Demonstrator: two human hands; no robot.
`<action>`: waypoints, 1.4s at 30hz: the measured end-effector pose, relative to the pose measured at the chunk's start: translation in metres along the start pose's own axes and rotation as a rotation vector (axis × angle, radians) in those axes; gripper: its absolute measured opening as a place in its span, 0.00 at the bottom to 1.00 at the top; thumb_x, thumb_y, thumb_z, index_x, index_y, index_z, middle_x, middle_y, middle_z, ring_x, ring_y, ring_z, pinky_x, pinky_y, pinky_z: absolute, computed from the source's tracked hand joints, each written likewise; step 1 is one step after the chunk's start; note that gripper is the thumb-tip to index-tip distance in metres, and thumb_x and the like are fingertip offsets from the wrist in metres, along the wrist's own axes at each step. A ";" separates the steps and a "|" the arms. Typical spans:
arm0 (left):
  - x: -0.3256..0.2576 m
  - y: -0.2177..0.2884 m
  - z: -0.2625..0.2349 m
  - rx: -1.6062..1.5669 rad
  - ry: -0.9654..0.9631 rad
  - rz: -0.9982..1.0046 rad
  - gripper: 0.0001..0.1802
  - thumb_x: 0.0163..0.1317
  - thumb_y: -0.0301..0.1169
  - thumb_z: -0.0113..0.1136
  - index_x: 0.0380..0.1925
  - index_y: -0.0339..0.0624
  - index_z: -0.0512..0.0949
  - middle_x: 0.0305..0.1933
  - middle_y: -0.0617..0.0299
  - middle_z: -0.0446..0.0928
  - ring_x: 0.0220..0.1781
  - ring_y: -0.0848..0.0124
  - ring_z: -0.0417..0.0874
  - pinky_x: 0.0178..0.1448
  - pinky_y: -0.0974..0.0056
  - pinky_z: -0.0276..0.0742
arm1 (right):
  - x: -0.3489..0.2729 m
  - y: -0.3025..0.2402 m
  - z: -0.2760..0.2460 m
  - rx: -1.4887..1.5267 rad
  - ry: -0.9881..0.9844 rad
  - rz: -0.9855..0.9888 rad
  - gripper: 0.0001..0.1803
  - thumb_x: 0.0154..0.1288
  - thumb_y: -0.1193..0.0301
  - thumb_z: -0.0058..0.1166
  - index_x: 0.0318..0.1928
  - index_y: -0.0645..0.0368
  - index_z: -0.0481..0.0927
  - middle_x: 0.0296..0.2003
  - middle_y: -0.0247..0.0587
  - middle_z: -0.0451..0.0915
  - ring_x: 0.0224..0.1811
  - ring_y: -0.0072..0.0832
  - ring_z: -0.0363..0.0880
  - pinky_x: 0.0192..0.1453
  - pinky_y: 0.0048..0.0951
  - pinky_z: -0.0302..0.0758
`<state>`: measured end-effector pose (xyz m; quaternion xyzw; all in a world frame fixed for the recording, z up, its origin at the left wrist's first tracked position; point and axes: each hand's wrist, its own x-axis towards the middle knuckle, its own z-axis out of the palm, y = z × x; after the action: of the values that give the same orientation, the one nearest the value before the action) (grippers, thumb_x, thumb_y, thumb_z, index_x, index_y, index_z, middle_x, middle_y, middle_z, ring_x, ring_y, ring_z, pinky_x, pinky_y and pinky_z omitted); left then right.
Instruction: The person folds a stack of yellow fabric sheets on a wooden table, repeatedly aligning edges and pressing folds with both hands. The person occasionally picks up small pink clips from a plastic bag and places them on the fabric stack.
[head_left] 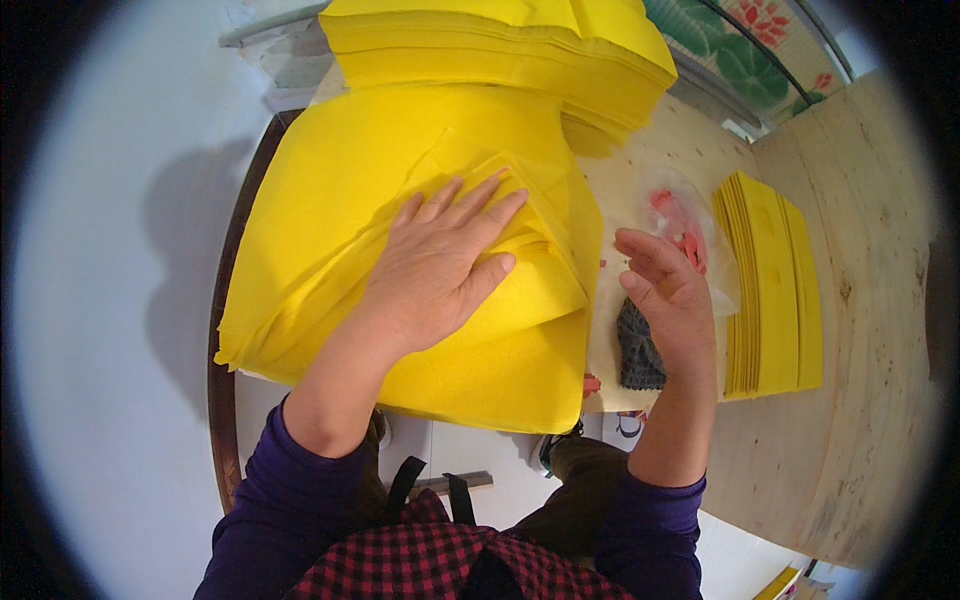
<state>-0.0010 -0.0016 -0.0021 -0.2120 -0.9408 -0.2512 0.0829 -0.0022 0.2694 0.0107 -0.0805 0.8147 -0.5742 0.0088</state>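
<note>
My left hand (430,270) lies flat with fingers spread on a partly folded yellow felt-like sheet (510,340), pressing on its folded layers. Beneath it spreads a wide stack of yellow sheets (310,190), whose edges show at the left. To the right of the stack my right hand (675,310) is raised above the table, its fingers slightly bent and the thumb apart, with nothing visible in it. Just beyond that hand are red pieces (690,250) in a clear plastic bag (722,270). A dark grey knitted item (638,352) lies partly behind my right wrist.
A thick pile of yellow sheets (490,60) stands at the back. Narrow folded yellow pieces (770,290) are stacked on the right by a wooden board (850,330). A dark edge (228,290) runs along the left. A small red scrap (591,384) lies near the front.
</note>
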 end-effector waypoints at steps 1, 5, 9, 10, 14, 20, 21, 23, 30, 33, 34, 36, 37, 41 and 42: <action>0.000 0.000 0.000 0.000 0.001 -0.001 0.32 0.73 0.48 0.47 0.73 0.53 0.61 0.78 0.55 0.59 0.77 0.45 0.58 0.78 0.40 0.49 | -0.001 0.001 -0.002 0.064 0.017 0.033 0.18 0.66 0.72 0.62 0.55 0.62 0.80 0.49 0.39 0.84 0.53 0.26 0.81 0.61 0.30 0.74; 0.000 0.000 0.001 -0.013 -0.004 -0.008 0.32 0.72 0.48 0.46 0.74 0.53 0.61 0.78 0.54 0.59 0.77 0.44 0.58 0.78 0.40 0.49 | -0.010 0.001 -0.017 0.001 0.021 0.139 0.05 0.68 0.74 0.59 0.41 0.62 0.83 0.32 0.32 0.82 0.34 0.19 0.79 0.43 0.22 0.76; 0.000 0.000 0.002 -0.022 -0.005 -0.004 0.32 0.72 0.48 0.47 0.74 0.54 0.61 0.78 0.54 0.59 0.77 0.44 0.58 0.78 0.40 0.49 | -0.024 0.003 -0.028 -0.133 0.000 0.283 0.06 0.69 0.73 0.58 0.34 0.62 0.81 0.26 0.29 0.79 0.26 0.16 0.74 0.31 0.20 0.72; 0.000 -0.001 0.002 -0.019 -0.009 -0.007 0.32 0.72 0.48 0.47 0.74 0.54 0.61 0.78 0.54 0.59 0.78 0.44 0.58 0.78 0.40 0.49 | -0.027 0.004 -0.031 -0.192 -0.014 0.336 0.07 0.69 0.72 0.58 0.34 0.62 0.81 0.26 0.29 0.79 0.25 0.15 0.74 0.30 0.19 0.71; 0.001 0.000 0.001 -0.001 -0.015 -0.011 0.32 0.72 0.47 0.47 0.74 0.53 0.61 0.78 0.54 0.59 0.78 0.44 0.57 0.78 0.40 0.49 | -0.036 0.015 -0.045 -0.282 0.048 0.337 0.06 0.67 0.73 0.60 0.35 0.64 0.82 0.26 0.31 0.79 0.28 0.16 0.74 0.33 0.21 0.71; 0.001 0.001 -0.003 -0.020 -0.031 -0.006 0.31 0.72 0.46 0.47 0.73 0.50 0.62 0.78 0.54 0.59 0.78 0.43 0.56 0.78 0.39 0.48 | -0.021 0.037 -0.076 -0.521 0.343 0.029 0.06 0.66 0.73 0.60 0.38 0.64 0.83 0.29 0.34 0.83 0.31 0.21 0.78 0.38 0.25 0.74; 0.001 0.001 -0.003 -0.018 -0.036 -0.005 0.31 0.72 0.46 0.47 0.73 0.50 0.62 0.78 0.54 0.58 0.78 0.43 0.56 0.78 0.39 0.48 | -0.012 0.041 -0.086 -0.570 0.382 0.011 0.06 0.65 0.73 0.60 0.39 0.64 0.83 0.30 0.36 0.83 0.33 0.22 0.80 0.39 0.26 0.74; 0.002 0.001 -0.005 -0.026 -0.053 -0.016 0.31 0.72 0.45 0.47 0.73 0.50 0.62 0.78 0.54 0.58 0.78 0.42 0.55 0.78 0.40 0.48 | 0.010 0.052 -0.107 -0.652 0.393 -0.026 0.07 0.63 0.74 0.60 0.39 0.64 0.84 0.32 0.42 0.85 0.36 0.28 0.83 0.43 0.31 0.76; 0.003 0.003 -0.007 -0.039 -0.062 -0.020 0.32 0.72 0.46 0.47 0.73 0.51 0.62 0.79 0.54 0.57 0.78 0.43 0.55 0.78 0.40 0.48 | 0.072 0.107 -0.138 -1.188 0.065 0.188 0.12 0.60 0.66 0.61 0.43 0.57 0.87 0.37 0.54 0.85 0.41 0.50 0.84 0.45 0.43 0.79; 0.003 0.003 -0.009 -0.031 -0.076 -0.032 0.32 0.72 0.46 0.47 0.73 0.51 0.62 0.79 0.54 0.57 0.78 0.43 0.55 0.78 0.40 0.48 | 0.078 0.117 -0.136 -1.208 0.068 0.238 0.12 0.59 0.64 0.62 0.41 0.55 0.86 0.37 0.55 0.84 0.43 0.52 0.83 0.44 0.47 0.78; 0.003 0.003 -0.009 -0.029 -0.077 -0.034 0.32 0.72 0.46 0.47 0.73 0.51 0.62 0.79 0.54 0.57 0.78 0.43 0.55 0.78 0.40 0.48 | 0.079 0.119 -0.133 -1.225 0.111 0.250 0.12 0.59 0.63 0.63 0.41 0.55 0.86 0.37 0.55 0.84 0.42 0.52 0.83 0.44 0.47 0.78; 0.003 0.004 -0.009 -0.025 -0.078 -0.037 0.32 0.72 0.46 0.47 0.73 0.52 0.62 0.79 0.54 0.57 0.78 0.43 0.55 0.78 0.40 0.48 | 0.079 0.119 -0.131 -1.234 0.154 0.260 0.12 0.58 0.63 0.63 0.40 0.55 0.85 0.37 0.55 0.84 0.42 0.51 0.83 0.44 0.48 0.78; 0.003 0.004 -0.009 -0.023 -0.077 -0.038 0.32 0.72 0.46 0.47 0.73 0.52 0.62 0.79 0.54 0.57 0.78 0.44 0.55 0.78 0.40 0.48 | 0.079 0.119 -0.130 -1.225 0.155 0.257 0.13 0.58 0.63 0.63 0.40 0.56 0.85 0.36 0.55 0.84 0.42 0.52 0.83 0.44 0.48 0.78; 0.002 0.004 -0.007 -0.024 -0.063 -0.036 0.32 0.72 0.47 0.46 0.74 0.53 0.62 0.79 0.55 0.57 0.79 0.44 0.55 0.79 0.40 0.48 | 0.074 0.115 -0.134 -1.101 0.107 0.235 0.13 0.58 0.65 0.63 0.41 0.59 0.83 0.35 0.54 0.84 0.41 0.51 0.83 0.44 0.46 0.78; 0.001 0.004 -0.007 -0.022 -0.060 -0.036 0.32 0.72 0.47 0.46 0.74 0.53 0.62 0.79 0.55 0.57 0.79 0.44 0.55 0.79 0.40 0.48 | 0.073 0.114 -0.135 -1.026 0.144 0.225 0.12 0.60 0.66 0.62 0.41 0.60 0.83 0.34 0.52 0.85 0.39 0.48 0.84 0.42 0.44 0.78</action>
<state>-0.0001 -0.0013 0.0060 -0.2033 -0.9438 -0.2563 0.0476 -0.1020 0.4228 -0.0442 0.0529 0.9931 -0.1014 -0.0261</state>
